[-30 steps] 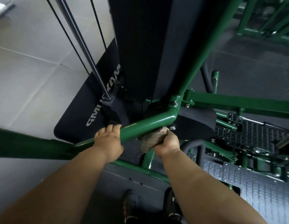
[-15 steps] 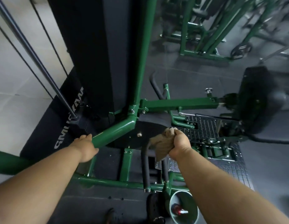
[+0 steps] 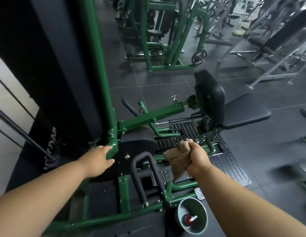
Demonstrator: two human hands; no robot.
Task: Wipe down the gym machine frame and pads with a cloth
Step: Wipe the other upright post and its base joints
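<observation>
The left hand [image 3: 97, 159] lies on the bend of the green frame [image 3: 97, 69], where the upright tube turns low beside the black weight-stack cover [image 3: 51, 65]. Its fingers are fairly straight and rest along the tube; whether the thumb wraps under it cannot be told.

The right hand [image 3: 197, 157] is closed in a fist round a brown cloth [image 3: 178, 158]. The bunched top of the cloth sticks out above the knuckles and the loose end hangs down below the fist. The cloth is held in the air to the right of the frame's bend, touching no part of the machine, above the checkered metal footplate [image 3: 229, 165].

Between the two hands, just right of the bend, sits a rounded black pad [image 3: 137, 142], and below it a black foam-covered loop handle [image 3: 145, 170]. Further right of the bend, beyond the cloth, stand the upright back pad [image 3: 209, 96] and the flat seat [image 3: 242, 112]. Below the right forearm a grey bucket [image 3: 183, 218] stands on the floor with a small red-capped bottle [image 3: 189, 218] inside.
</observation>
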